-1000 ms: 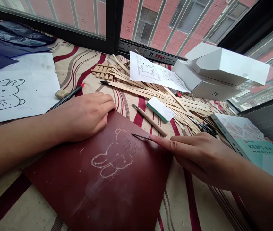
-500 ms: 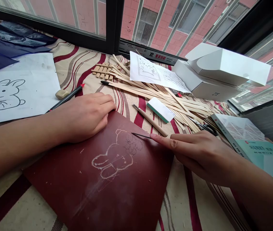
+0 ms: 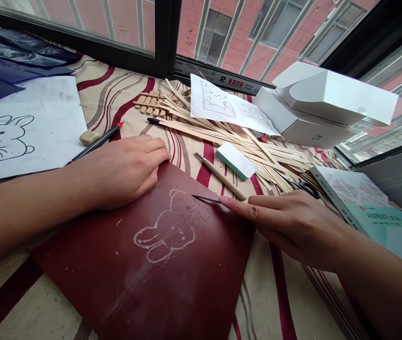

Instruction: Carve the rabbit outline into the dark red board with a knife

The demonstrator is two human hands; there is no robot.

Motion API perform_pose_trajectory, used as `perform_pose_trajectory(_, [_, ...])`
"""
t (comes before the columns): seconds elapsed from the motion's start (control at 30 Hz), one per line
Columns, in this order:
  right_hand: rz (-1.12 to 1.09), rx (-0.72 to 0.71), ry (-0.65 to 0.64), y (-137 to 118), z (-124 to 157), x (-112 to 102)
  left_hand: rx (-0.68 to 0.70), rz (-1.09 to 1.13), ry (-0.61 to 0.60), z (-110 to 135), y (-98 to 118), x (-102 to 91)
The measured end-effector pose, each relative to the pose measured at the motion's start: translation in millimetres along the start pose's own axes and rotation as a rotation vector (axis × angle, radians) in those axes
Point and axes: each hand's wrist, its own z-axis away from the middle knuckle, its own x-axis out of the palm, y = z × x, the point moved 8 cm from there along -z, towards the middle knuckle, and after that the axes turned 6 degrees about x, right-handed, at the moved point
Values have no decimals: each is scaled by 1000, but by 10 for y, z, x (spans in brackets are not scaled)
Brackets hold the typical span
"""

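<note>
Head view. The left hand (image 3: 126, 170) lies palm down on the upper left edge of the dark red board (image 3: 144, 288). Its fingers (image 3: 154, 153) are loosely curled over the board's corner and grip nothing.

The right hand (image 3: 293, 224) comes in from the right, low over the board's right edge. Its fingers (image 3: 243, 211) are closed around a thin dark blade (image 3: 206, 199), with the forefinger stretched along it. The handle is hidden inside the hand. The blade's tip rests at the head of the rabbit outline (image 3: 168, 229), which is scratched pale into the middle of the board.

The board lies flat on the striped cloth (image 3: 123, 94) covering the desk, directly in front of the person.

Just beyond the board lie a wooden-handled tool (image 3: 220, 176) and a green-and-white block (image 3: 236, 160), both near a heap of wooden strips (image 3: 201, 126). A printed sheet (image 3: 229, 106) rests on that heap.

To the left are a rabbit drawing on white paper (image 3: 27, 132), an eraser (image 3: 89, 137) and a red-tipped pencil (image 3: 96, 145).

To the right are a white box (image 3: 328, 104), scissors (image 3: 302, 188) and a book (image 3: 374, 212).
</note>
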Motion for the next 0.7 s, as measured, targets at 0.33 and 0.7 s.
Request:
perform_pose_trajectory(0.33, [112, -25, -25, -48, -62, -36, -9, 15, -18, 14, -25, 14])
perform_pose_trajectory(0.7, [82, -26, -11, -44, -72, -29, -1, 2, -11, 5, -6, 12])
